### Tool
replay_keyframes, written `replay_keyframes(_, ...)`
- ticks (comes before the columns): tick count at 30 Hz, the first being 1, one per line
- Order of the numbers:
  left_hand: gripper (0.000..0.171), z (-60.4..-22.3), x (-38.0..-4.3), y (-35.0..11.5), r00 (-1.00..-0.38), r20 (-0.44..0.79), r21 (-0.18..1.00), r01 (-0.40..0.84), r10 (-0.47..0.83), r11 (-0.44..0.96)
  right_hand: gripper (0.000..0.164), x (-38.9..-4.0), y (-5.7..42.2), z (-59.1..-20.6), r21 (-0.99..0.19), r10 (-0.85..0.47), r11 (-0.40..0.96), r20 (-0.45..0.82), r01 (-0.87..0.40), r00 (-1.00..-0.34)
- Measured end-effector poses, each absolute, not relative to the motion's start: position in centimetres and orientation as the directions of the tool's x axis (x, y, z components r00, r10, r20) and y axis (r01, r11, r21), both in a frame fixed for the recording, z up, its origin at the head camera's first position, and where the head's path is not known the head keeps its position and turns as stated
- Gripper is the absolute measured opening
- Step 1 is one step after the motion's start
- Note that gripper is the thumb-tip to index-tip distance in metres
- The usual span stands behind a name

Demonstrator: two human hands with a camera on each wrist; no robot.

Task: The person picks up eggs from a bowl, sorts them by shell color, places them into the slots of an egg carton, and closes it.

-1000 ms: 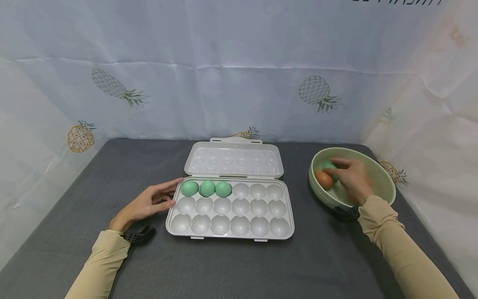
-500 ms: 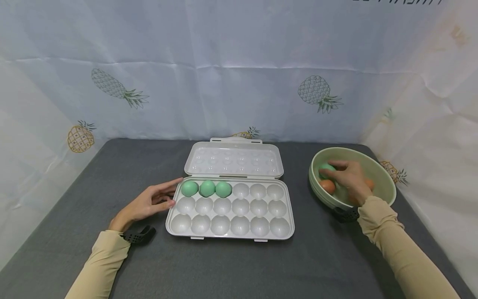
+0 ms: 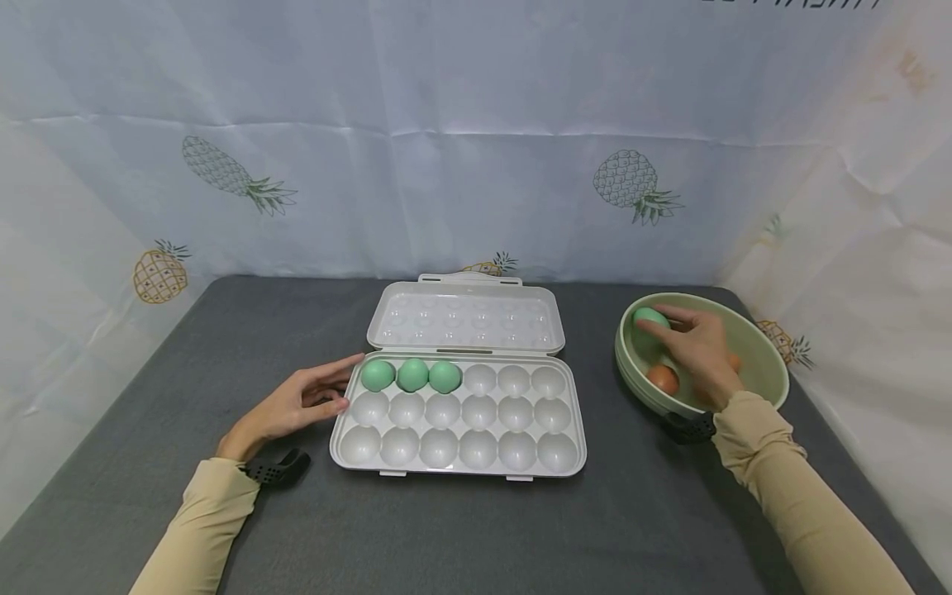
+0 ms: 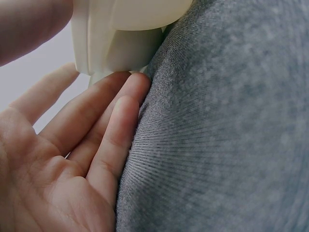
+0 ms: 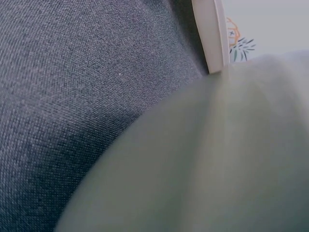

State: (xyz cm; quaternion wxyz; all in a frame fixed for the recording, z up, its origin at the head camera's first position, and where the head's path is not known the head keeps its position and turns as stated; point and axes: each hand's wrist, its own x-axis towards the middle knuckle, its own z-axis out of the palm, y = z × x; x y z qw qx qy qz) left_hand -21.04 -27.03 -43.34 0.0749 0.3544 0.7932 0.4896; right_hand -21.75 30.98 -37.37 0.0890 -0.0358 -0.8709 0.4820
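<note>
In the head view my right hand (image 3: 697, 347) is inside the pale green bowl (image 3: 769, 364), pinching a green egg (image 3: 650, 317) between thumb and fingers near the bowl's far left wall. An orange-brown egg (image 3: 663, 379) lies below that hand, and others are partly hidden behind it. Left of centre, my left hand (image 3: 286, 405) touches the left edge of the white egg tray (image 3: 457, 475), its fingers extended. Three green eggs (image 3: 412, 375) sit at the left end of the tray's back row. The left wrist view shows the fingers (image 4: 108, 145) against the tray's side (image 4: 87, 38).
The tray's hinged lid (image 3: 467, 318) lies folded back behind it. Dark grey cloth (image 3: 461, 537) covers the table. A pineapple-print curtain (image 3: 446, 198) hangs behind and at both sides. The bowl's wall (image 5: 193, 164) fills much of the right wrist view.
The green egg in my right hand has shifted slightly up and left within the bowl. The orange-brown egg below has rolled right and nearer. My left hand and the tray stay put.
</note>
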Motion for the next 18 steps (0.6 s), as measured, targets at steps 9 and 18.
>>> replay_keyframes(9,0.063,-43.2,-20.8,-26.7,-0.727,0.246,0.829,0.5,0.641,0.249,0.062,-21.5,30.7,-37.0,-0.95,0.144,0.311,0.056,-0.008,-0.988)
replay_keyframes(18,0.064,-43.2,-20.9,-26.9,-0.737,0.231,0.829,0.491,0.636,0.268,0.059,-20.8,30.1,-35.4,-0.912,0.137,0.404,0.128,-0.062,-0.982)
